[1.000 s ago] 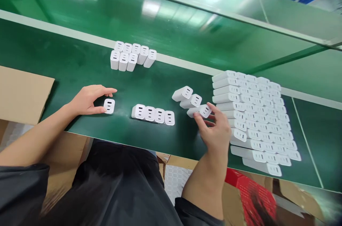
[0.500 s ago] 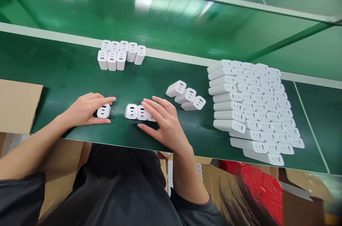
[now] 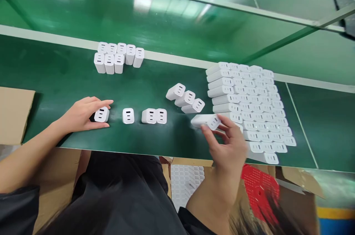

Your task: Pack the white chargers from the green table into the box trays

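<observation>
White multi-port charger blocks stand on a green worktop. My left hand [image 3: 83, 114] curls round a charger near the front edge [image 3: 102, 115], thumb on one side and fingers on the other. To its right stands a single charger [image 3: 128, 116], apart from a touching pair [image 3: 154, 116]. My right hand [image 3: 227, 135] pinches a charger [image 3: 204, 120] by its port end, beside the big block of chargers [image 3: 256, 107]. Three more chargers [image 3: 185, 98] lean in a slanted row just behind the held one.
Two short rows of chargers [image 3: 119, 57] stand at the back left by the pale rail. A cardboard sheet [image 3: 15, 114] lies at the left end. Below the front edge are a white tray [image 3: 183, 181], a red perforated stool [image 3: 259, 192] and cardboard boxes.
My right hand has left the three chargers in front of me and moved right, taking hold of another charger. One of those three now stands apart. My left hand stays round its charger.
</observation>
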Motion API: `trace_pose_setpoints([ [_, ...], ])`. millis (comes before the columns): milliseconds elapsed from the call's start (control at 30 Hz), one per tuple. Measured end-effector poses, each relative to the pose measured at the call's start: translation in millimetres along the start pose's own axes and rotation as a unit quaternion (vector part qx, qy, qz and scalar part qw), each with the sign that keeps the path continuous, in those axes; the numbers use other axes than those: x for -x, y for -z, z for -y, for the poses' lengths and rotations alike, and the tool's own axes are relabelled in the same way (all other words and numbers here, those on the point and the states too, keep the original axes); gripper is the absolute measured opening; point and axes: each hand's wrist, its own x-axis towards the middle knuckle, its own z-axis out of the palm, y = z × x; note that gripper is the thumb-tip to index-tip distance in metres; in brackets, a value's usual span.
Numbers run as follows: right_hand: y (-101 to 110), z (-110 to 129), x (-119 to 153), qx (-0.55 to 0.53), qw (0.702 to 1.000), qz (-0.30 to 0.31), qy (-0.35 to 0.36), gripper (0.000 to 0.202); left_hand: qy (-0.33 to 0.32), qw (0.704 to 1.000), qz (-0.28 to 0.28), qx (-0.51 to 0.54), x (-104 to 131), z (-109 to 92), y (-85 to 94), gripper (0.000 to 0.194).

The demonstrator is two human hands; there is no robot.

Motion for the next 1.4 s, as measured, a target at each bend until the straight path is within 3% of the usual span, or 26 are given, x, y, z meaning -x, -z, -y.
trace_pose_setpoints([
  [233, -30, -9, -6, 0.037, 0.998, 0.009, 0.044, 0.065, 0.017, 1.0, 0.019, 0.001, 0, -3, 3.5, 0.07],
  [600, -27, -23, -20, -0.036, 0.996, 0.065, 0.054, 0.07, 0.084, 0.994, 0.075, -0.008, -8, -11, 9.5, 0.077],
  [933, -24, -24, -21, -0.053, 0.993, 0.083, 0.07, 0.064, 0.221, 0.966, 0.041, 0.125, -9, -21, 1.6, 0.079],
  [1133, -23, -26, -20, -0.067, 0.992, 0.073, 0.082, 0.061, 0.244, 0.965, 0.041, 0.089, -12, -28, 1.5, 0.069],
  [1300, -23, -26, -20, -0.071, 0.992, 0.064, 0.085, 0.058, 0.267, 0.963, 0.014, 0.023, -16, -40, -10.3, 0.055],
  [1400, -23, -27, -20, -0.077, 0.992, 0.041, 0.092, 0.062, 0.248, 0.969, 0.001, -0.001, -20, -46, -17.5, 0.048],
])
